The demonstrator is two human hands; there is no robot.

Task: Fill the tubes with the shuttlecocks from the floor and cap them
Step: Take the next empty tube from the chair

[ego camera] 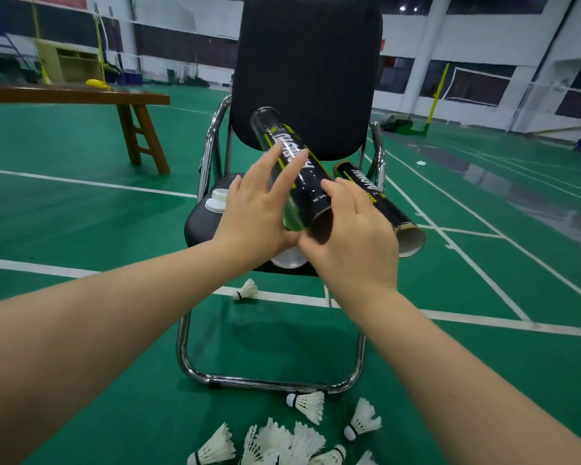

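**Head view: filling has hardly begun, one tube in hand above the chair**

Judging by how things lie, the task is at an early stage. Both tubes are uncapped. The second tube lies on the right side of the chair seat, its pale open mouth jutting over the front edge and showing nothing inside. Two white caps sit at the seat's left edge, and a third cap rests at the seat's front edge. A heap of shuttlecocks lies on the floor in front of the chair's base, and a lone shuttlecock lies under the front of the seat. Gathering, loading and capping all seem left to do.

The held tube is above the seat, tilted so its far end rises in front of the backrest and its dark mouth points down toward the seat's front edge. Whether it holds anything cannot be told.

The left hand lies flat along the tube's left flank with fingers straight, steadying it. The right hand grips the tube's near end, with one finger over the top and the thumb under the mouth.
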